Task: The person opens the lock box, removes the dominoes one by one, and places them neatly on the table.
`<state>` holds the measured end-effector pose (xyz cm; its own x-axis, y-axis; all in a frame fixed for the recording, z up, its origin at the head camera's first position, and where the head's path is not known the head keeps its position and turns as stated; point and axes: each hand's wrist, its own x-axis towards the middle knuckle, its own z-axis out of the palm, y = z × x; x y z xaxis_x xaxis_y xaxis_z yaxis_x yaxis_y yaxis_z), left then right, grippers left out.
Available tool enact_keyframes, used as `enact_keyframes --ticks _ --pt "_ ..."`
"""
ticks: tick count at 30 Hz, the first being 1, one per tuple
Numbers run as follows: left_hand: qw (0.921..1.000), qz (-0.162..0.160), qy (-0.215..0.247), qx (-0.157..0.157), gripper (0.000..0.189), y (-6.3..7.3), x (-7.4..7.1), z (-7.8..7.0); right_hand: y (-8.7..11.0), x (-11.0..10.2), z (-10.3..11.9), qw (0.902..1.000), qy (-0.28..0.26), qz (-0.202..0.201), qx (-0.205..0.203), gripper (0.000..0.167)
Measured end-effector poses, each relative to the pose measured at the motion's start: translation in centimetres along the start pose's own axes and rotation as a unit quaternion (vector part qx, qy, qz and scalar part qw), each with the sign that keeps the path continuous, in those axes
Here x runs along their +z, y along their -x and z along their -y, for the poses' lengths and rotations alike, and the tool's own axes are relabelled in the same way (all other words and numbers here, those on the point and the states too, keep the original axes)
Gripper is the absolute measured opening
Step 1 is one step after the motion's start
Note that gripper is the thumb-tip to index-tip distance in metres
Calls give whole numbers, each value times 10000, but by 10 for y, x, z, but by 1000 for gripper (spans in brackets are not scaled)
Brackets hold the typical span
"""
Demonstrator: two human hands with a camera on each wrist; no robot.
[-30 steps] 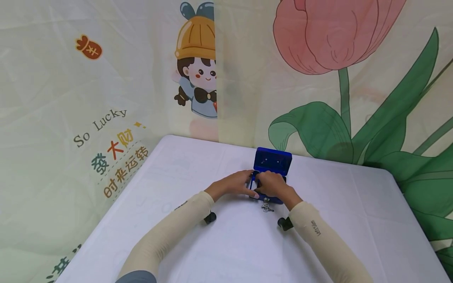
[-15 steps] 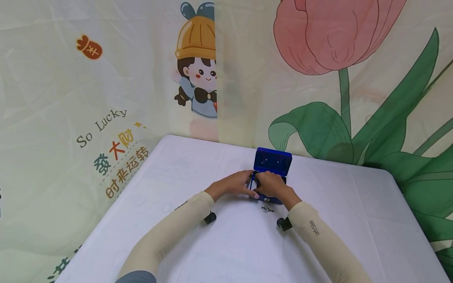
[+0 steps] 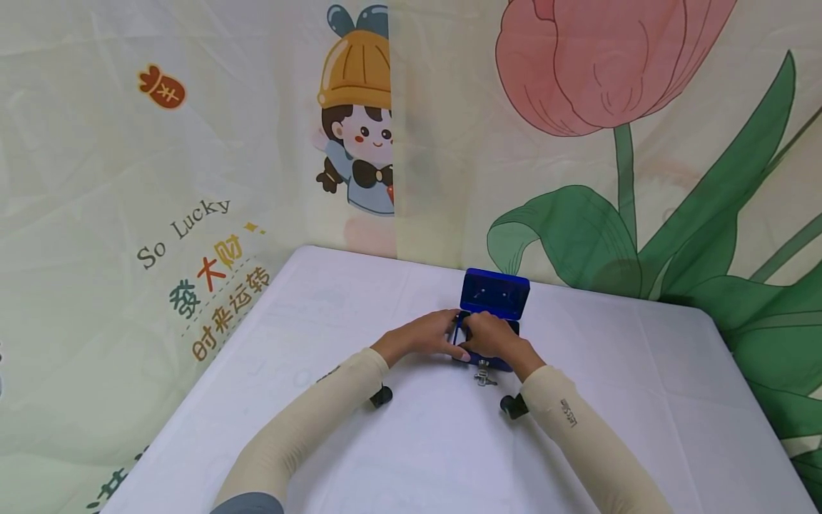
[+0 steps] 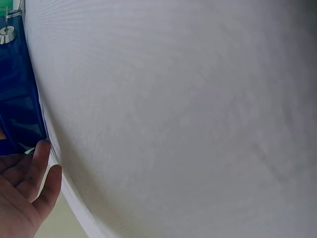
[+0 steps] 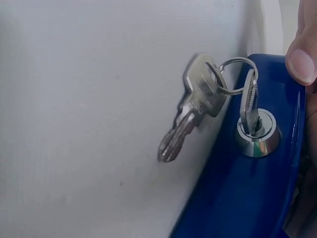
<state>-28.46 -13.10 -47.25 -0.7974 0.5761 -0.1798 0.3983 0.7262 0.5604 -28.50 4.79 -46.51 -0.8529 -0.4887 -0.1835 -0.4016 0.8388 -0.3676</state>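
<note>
A small blue cash box (image 3: 504, 364) stands on the white table with its lid (image 3: 494, 294) raised at the back. My left hand (image 3: 427, 333) grips the left side of the box, thumb by the front corner and fingers toward the rear. Bent into the box is my right hand (image 3: 491, 333); its fingertips are hidden, and I cannot tell whether they hold anything. In the right wrist view, one key (image 5: 250, 101) sits in the round silver lock (image 5: 257, 134) on the box's front. A second key (image 5: 198, 89) hangs from the same ring (image 5: 237, 62). Left fingers (image 4: 42, 168) touch the box's corner in the left wrist view.
White cloth covers the table (image 3: 411, 442). Behind it hangs a printed backdrop (image 3: 443, 143) with a tulip and a cartoon figure, close to the raised lid. Black wrist devices (image 3: 382, 396) show under both forearms.
My right forearm and its wrist device have shifted slightly left. The box, its keys and the left hand stay where they were.
</note>
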Motion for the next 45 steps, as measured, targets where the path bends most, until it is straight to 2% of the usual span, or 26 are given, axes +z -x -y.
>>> enact_keyframes --ticks 21,45 --pt "10000 1 -23 30 100 -2 0 -1 0 2 -5 10000 69 -62 -1 41" --pt "9999 7 60 118 98 -1 0 -1 4 0 -8 9999 -109 -84 -84 45"
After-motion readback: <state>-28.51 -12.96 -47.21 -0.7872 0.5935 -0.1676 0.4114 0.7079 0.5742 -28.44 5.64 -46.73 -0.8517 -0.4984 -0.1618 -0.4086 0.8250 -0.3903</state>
